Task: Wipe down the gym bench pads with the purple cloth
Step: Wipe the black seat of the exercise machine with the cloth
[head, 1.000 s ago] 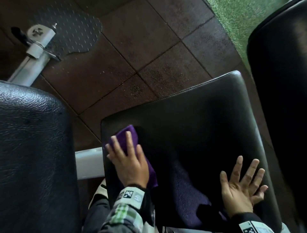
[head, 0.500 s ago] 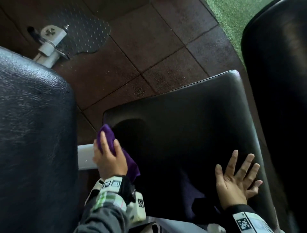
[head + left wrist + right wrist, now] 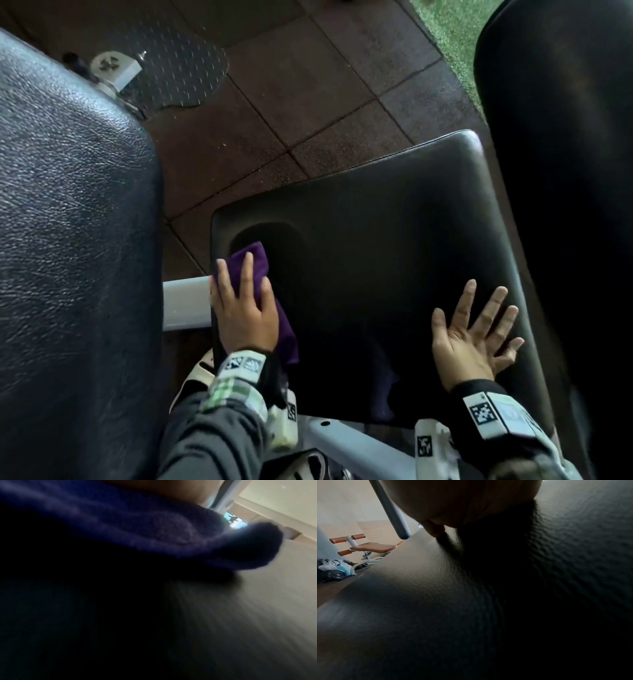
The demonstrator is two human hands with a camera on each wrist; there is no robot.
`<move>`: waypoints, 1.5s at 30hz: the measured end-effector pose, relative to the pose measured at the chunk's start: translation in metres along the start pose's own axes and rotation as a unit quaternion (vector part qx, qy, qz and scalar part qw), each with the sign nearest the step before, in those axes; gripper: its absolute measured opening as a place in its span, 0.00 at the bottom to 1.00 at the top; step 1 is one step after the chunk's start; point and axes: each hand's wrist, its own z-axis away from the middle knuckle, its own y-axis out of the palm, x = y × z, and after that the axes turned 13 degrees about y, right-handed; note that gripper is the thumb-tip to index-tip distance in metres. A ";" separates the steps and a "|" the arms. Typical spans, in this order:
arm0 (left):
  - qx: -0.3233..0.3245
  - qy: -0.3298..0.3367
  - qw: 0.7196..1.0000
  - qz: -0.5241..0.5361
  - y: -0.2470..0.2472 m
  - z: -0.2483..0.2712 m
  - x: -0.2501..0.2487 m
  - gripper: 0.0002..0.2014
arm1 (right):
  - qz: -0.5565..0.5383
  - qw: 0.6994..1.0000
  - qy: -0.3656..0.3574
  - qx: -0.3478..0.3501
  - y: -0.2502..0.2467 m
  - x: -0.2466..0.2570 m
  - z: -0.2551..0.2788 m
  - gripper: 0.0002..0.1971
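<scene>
A black bench seat pad fills the middle of the head view. On its left edge lies the purple cloth, bunched beside a shallow dent in the pad. My left hand presses down on the cloth with its fingers laid over it. The left wrist view shows the folded cloth under my palm against the pad. My right hand rests flat on the pad's near right part, fingers spread and holding nothing. In the right wrist view my palm sits on the grained pad.
A large black pad stands close on the left and another on the right. A white frame tube runs under the seat. Brown floor tiles, a metal footplate and green turf lie beyond. A brown bench stands far off.
My left hand slid the cloth left to the pad's edge, then forward a little along that edge. My right hand stayed flat in place.
</scene>
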 end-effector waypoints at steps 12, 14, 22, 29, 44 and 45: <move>-0.036 -0.214 0.974 0.057 -0.022 0.115 -0.012 0.31 | 0.009 1.000 -0.006 -0.004 0.002 -0.002 0.000 0.33; -0.028 -0.204 0.978 0.038 -0.017 0.110 -0.011 0.33 | 0.010 1.000 -0.007 -0.002 0.002 -0.003 -0.001 0.32; -0.049 -0.078 0.995 0.025 0.006 0.039 -0.013 0.30 | -0.001 1.000 -0.009 -0.003 0.002 -0.004 -0.002 0.32; 0.022 0.088 0.988 0.122 0.020 -0.033 -0.054 0.36 | -0.103 0.994 0.021 0.004 -0.010 -0.003 0.000 0.42; 0.246 0.270 0.914 0.174 0.066 -0.198 -0.181 0.26 | -0.036 0.982 0.114 0.149 -0.045 0.030 0.010 0.37; 0.263 0.270 0.910 0.172 0.069 -0.205 -0.191 0.25 | -0.033 0.982 0.109 0.151 -0.048 0.032 0.010 0.36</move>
